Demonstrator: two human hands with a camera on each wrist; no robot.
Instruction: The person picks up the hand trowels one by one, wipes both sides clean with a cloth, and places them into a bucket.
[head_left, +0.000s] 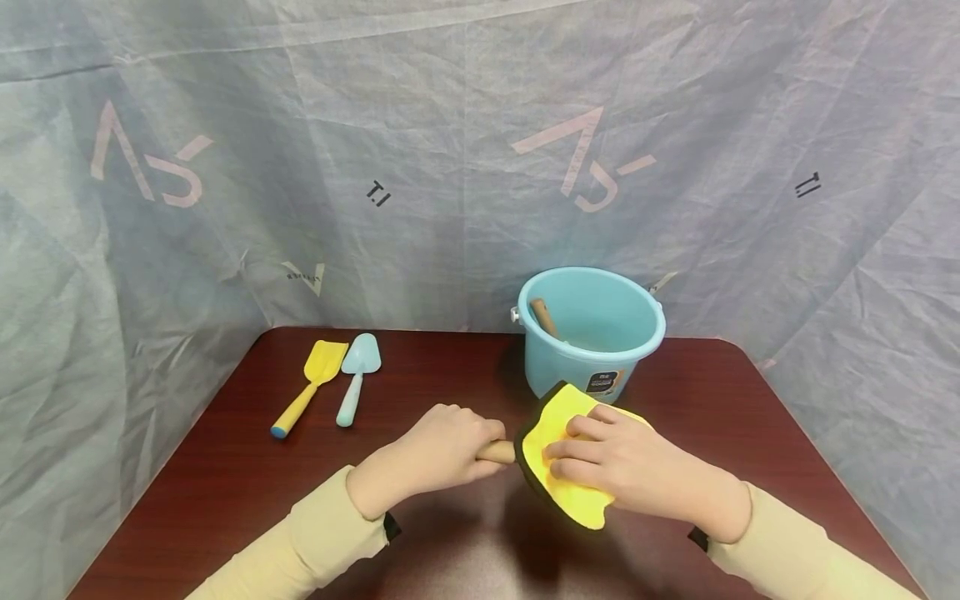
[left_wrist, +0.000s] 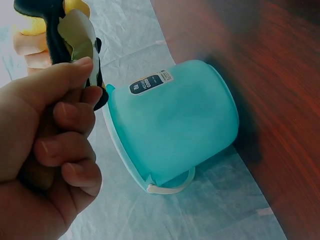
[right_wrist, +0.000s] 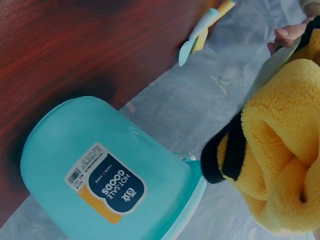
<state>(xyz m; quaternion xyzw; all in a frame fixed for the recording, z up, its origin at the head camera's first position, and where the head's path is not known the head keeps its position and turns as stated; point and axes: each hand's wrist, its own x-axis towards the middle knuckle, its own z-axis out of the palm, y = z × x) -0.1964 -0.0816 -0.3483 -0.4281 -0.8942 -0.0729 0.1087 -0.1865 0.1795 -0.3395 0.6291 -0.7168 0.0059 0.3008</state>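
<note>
My left hand (head_left: 431, 450) grips the wooden handle (head_left: 497, 452) of a trowel, held level above the table. In the left wrist view the trowel's pale, curved blade (left_wrist: 80, 31) shows past the thumb. Most of that blade is hidden behind a yellow cloth (head_left: 555, 421) with a black border. My right hand (head_left: 611, 458) holds this cloth against the blade, its fingers bent over the fabric. Thick folds of the fleecy cloth bunch up in the right wrist view. Just beyond the cloth stands a light blue bucket (head_left: 558, 367).
Inside the bucket leans another wooden handle (head_left: 543, 317). At the table's back left lie a yellow toy shovel (head_left: 322, 362) and a pale blue one (head_left: 362, 357) side by side. A grey fabric sheet (head_left: 420, 250) hangs behind the dark red table (head_left: 442, 375).
</note>
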